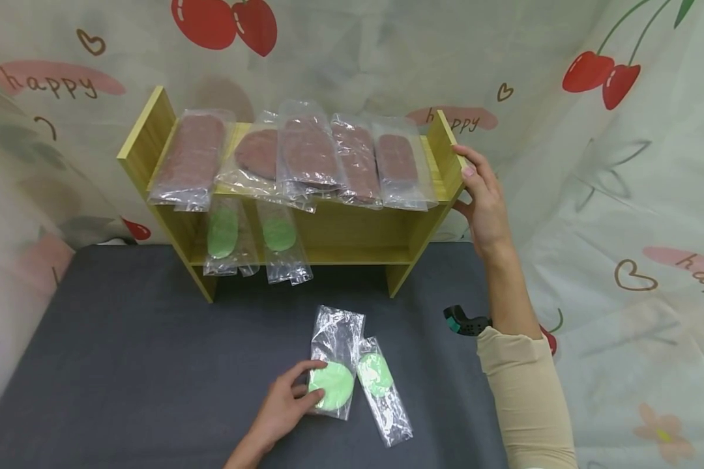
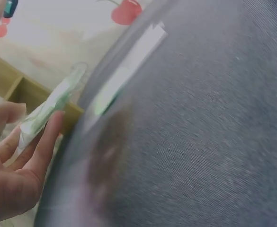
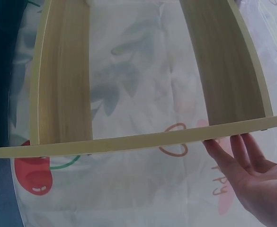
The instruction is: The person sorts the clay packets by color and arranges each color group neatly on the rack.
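My left hand (image 1: 284, 405) pinches a clear plastic bag with a round pale-green disc (image 1: 333, 387) inside, above the dark tabletop; the left wrist view shows the bag (image 2: 48, 106) tilted between thumb and fingers. Beside it lies a narrower clear bag with a green oval (image 1: 376, 375). At the wooden shelf (image 1: 358, 228), my right hand (image 1: 485, 205) touches the right side panel with its fingertips. In the right wrist view, the fingers of the right hand (image 3: 259, 175) rest against the outer face of the side panel (image 3: 147, 140).
Several bagged brownish-pink slabs (image 1: 193, 153) lie along the upper shelf. Two bags with green ovals (image 1: 223, 233) hang over the lower shelf's front edge. A black wrist device (image 1: 466, 322) shows by the right forearm. Printed cloth (image 1: 352, 65) hangs behind the dark tabletop (image 1: 123, 365).
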Available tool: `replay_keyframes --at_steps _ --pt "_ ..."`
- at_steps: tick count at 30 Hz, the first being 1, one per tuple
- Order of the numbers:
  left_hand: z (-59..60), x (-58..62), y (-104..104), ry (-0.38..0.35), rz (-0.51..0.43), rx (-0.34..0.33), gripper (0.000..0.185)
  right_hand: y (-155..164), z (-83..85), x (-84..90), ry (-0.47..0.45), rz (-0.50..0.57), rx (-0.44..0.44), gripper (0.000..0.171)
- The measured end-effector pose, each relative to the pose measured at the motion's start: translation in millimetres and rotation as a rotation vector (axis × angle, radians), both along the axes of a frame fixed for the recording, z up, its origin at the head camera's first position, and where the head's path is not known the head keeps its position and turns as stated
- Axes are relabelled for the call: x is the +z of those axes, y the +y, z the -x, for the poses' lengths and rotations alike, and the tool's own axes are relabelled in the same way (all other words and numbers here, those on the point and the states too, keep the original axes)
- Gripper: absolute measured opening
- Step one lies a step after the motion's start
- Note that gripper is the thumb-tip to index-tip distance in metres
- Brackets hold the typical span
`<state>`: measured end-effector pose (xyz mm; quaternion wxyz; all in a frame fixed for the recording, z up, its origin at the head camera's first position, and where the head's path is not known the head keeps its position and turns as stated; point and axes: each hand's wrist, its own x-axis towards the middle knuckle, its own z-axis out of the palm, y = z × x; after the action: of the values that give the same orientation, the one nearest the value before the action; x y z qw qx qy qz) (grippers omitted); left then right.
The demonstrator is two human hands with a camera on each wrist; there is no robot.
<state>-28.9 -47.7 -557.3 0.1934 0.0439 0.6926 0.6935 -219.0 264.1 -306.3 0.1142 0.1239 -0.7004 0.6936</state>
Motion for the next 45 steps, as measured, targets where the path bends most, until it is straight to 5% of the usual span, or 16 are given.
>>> replay_keyframes --at_steps 19,35,45 --pt "4.9 45.5 7 0.095 -0.001 -0.011 0.050 0 1.2 -0.3 -0.001 0.007 -0.008 0.037" --pt "14.7 90.7 11 0.161 -0.111 0.011 0.058 -1 0.3 0.2 -0.006 0.005 0.003 0.037" --pt "37.9 102.9 19 0.228 -0.120 0.000 0.081 0 -0.9 0.9 -0.012 -0.001 -0.002 0.038"
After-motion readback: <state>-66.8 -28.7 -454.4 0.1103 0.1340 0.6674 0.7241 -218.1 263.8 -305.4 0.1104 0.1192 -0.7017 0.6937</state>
